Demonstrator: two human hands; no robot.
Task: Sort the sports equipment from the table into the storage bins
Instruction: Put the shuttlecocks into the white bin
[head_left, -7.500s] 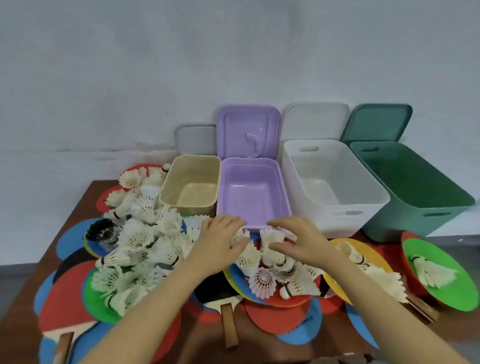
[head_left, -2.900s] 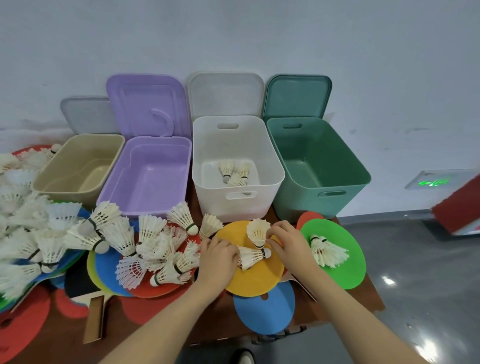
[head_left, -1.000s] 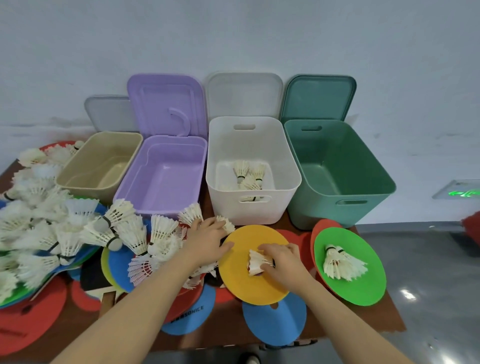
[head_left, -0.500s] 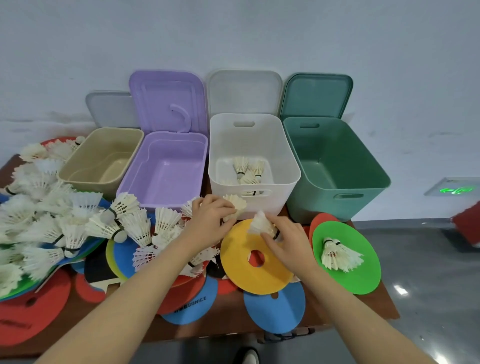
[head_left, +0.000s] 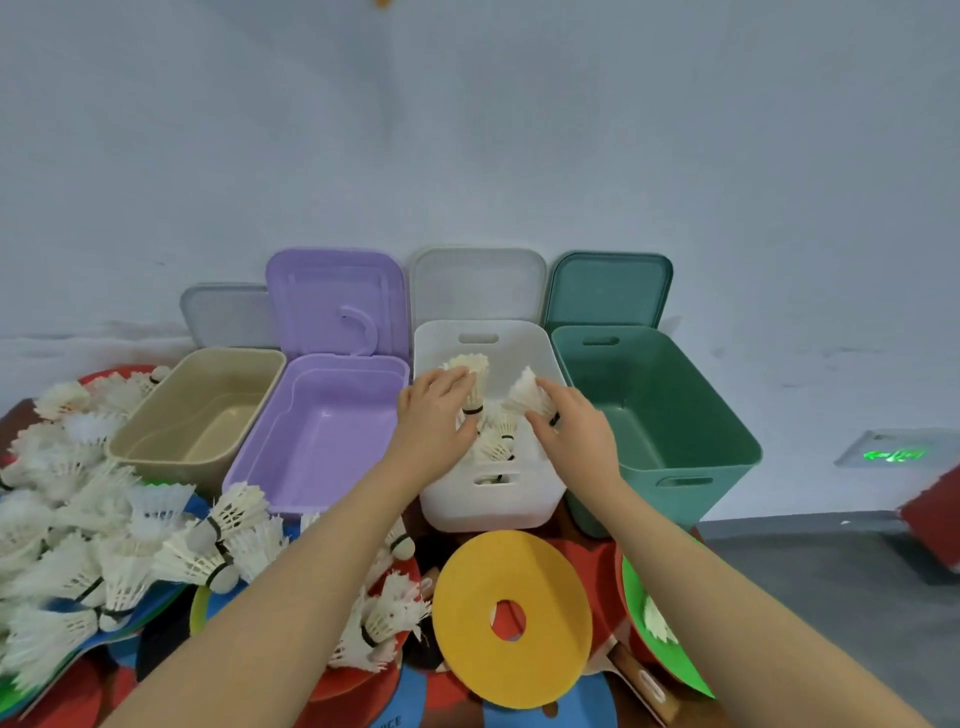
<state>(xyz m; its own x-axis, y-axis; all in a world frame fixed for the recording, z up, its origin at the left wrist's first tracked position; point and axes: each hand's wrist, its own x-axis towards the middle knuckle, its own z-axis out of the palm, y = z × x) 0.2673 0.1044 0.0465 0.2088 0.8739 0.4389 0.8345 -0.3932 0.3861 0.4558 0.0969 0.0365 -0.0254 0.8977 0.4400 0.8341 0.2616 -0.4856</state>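
Both hands, left (head_left: 436, 415) and right (head_left: 576, 431), had lifted off the surface, each pinching a shuttlecock (head_left: 470, 376) over the white bin (head_left: 488, 499); release probably next.

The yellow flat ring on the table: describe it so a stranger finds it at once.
Start at the row of four open plastic bins against the wall. Directly in front of the white bin lies a yellow flat ring, the only fully visible disc showing a round centre hole.

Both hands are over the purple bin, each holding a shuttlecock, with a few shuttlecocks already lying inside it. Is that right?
Not quite: the bin is wrong. In the head view the left hand and right hand each hold a shuttlecock over the white bin, where a few shuttlecocks already lie. The purple bin beside it holds none.
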